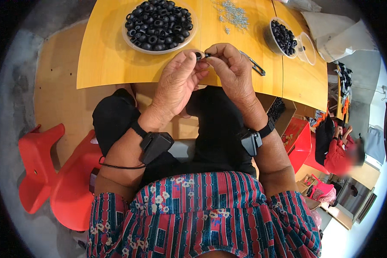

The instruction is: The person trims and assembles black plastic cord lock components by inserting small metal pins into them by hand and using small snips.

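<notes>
My left hand is raised at the table's near edge, its thumb and fingers pinching a small black ring-like piece. Close against it, my right hand grips a second tiny black piece between thumb and forefinger. The two pieces nearly meet; whether they touch I cannot tell. Beyond my hands stands a wide clear bowl heaped with black rounded, hollow pieces. A slim dark tool with a bluish end lies on the table just right of my right hand.
On the yellow wooden table lie scattered small silvery metal parts. A smaller tub of black pieces stands at the right, beside a clear round lid or container. Red chairs are at left. Another person sits far right.
</notes>
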The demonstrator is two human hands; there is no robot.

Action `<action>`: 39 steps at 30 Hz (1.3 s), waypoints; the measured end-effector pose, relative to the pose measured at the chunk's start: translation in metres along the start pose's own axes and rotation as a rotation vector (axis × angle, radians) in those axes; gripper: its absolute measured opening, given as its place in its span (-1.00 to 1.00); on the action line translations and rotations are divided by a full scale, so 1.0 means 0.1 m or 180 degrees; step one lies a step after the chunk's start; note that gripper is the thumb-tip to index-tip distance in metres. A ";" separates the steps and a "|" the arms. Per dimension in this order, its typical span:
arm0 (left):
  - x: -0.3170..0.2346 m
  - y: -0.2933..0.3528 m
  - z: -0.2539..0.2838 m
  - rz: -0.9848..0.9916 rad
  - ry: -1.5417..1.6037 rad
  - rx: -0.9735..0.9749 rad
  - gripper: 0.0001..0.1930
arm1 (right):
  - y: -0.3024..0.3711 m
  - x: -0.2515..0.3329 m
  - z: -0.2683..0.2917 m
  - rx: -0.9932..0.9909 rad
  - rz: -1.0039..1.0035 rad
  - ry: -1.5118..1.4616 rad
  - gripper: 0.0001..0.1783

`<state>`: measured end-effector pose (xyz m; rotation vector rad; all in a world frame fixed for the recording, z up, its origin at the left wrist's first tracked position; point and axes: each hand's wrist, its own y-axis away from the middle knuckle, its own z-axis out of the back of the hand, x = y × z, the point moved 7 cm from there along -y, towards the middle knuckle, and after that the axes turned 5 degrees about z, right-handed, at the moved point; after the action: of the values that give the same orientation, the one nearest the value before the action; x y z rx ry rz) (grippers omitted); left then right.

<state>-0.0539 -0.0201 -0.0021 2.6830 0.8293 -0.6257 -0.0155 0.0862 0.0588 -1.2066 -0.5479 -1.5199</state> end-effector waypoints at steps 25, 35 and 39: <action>-0.09 0.05 0.04 0.0356 0.0268 -0.0390 -0.73 | 0.09 -0.01 -0.05 -0.0147 -0.0679 -0.1255 -0.87; -0.06 0.09 0.03 0.0537 0.0126 -0.0253 -0.73 | 0.12 -0.15 -0.13 -0.0190 -0.1209 -0.2336 -0.80; -0.06 0.11 0.01 0.0632 -0.0057 -0.0293 -0.72 | 0.09 -0.13 -0.17 -0.0038 -0.1269 -0.2344 -0.79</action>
<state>-0.0525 -0.0325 0.0009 2.6288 0.5629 -0.5495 -0.0149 0.0742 0.0385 -1.7412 -1.3279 -1.3577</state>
